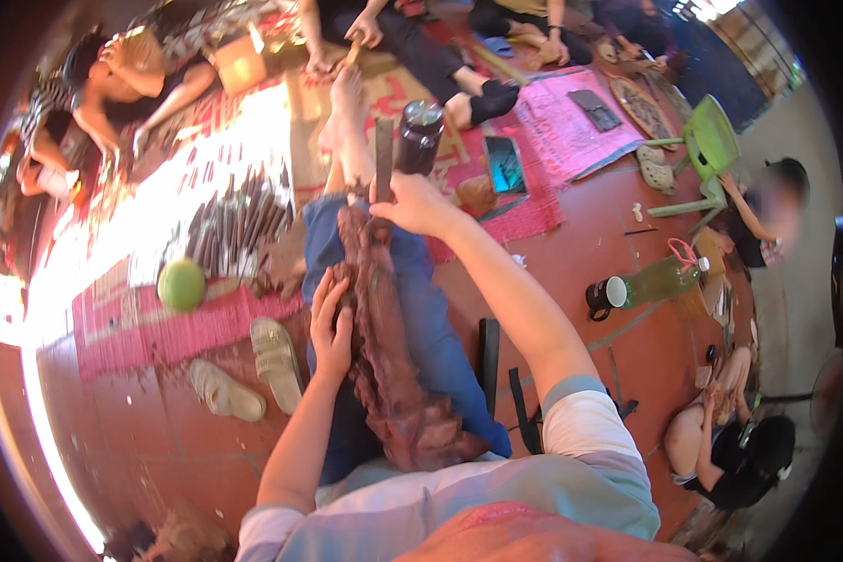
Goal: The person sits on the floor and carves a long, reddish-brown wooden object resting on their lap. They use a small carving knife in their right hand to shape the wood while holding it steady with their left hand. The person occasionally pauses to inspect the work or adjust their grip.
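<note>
Long brown carved piece (384, 347), ridged: being supported lengthwise on blue trousers (445, 347). Left hand (330, 323): being laid against the carved piece's left edge, fingers loosely curled; whether a grip is being applied cannot be told. Right hand (410, 201): being clamped around a flat dark tool (384, 155), which is being held upright at the carved piece's far end; contact between the two cannot be made out. Slender dark tools (244, 220): being displayed in rows, beyond and left of the carved piece. Green round object (181, 285), two light sandals (276, 363): being set left of it. Dark lidded jar (421, 140): being stood beyond its far end. Phone (504, 166): being laid on a pink mat (534, 211), beyond and right of it. Black mug (606, 298), green bottle (663, 279): being placed side by side, well right of it.
</note>
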The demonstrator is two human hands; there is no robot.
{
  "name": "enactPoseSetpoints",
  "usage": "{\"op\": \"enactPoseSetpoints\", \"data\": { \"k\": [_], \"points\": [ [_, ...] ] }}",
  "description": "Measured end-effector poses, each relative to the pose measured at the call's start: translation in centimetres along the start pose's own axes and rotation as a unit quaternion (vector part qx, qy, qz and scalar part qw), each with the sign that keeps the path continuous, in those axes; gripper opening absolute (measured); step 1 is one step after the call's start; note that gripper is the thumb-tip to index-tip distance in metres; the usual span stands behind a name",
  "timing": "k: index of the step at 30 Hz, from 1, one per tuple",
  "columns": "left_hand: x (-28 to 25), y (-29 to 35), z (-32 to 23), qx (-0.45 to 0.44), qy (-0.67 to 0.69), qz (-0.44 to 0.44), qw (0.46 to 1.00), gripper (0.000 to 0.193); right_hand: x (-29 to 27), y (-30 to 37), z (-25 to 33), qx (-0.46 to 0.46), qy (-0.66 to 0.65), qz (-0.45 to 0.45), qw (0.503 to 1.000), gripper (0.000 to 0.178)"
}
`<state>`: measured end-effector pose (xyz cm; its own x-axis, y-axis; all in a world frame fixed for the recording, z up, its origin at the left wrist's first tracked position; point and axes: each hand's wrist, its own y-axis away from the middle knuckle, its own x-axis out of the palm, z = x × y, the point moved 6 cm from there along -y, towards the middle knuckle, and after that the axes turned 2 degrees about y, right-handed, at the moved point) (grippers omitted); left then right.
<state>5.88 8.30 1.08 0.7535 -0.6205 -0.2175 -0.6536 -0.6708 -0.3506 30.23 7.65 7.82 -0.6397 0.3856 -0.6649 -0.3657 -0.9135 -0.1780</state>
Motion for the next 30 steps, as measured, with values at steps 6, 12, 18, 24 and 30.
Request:
{"op": "enactPoseSetpoints", "data": {
  "k": [6,12,18,24,30],
  "points": [
    [0.1,0.2,0.5,-0.017,0.022,-0.014,1.0,0.041,-0.8,0.2,-1.4,0.074,-0.046,-0.006,0.996,0.019],
    [0.2,0.0,0.0,-0.017,0.014,-0.019,1.0,0.041,-0.3,0.6,-1.0,0.053,-0.033,0.004,0.998,0.019],
    [0.4,0.5,0.6,-0.02,0.02,-0.008,1.0,0.04,0.0,0.4,-1.3,0.064,-0.003,-0.001,0.998,0.02],
    [0.3,0.1,0.2,-0.011,0.016,-0.017,1.0,0.039,-0.5,-0.1,-3.1,0.087,-0.114,0.006,0.99,0.02],
    [0.0,0.1,0.4,-0.01,0.009,-0.022,1.0,0.039,-0.4,0.7,-2.5,0.027,-0.124,-0.02,0.992,0.019]
  ]
}}
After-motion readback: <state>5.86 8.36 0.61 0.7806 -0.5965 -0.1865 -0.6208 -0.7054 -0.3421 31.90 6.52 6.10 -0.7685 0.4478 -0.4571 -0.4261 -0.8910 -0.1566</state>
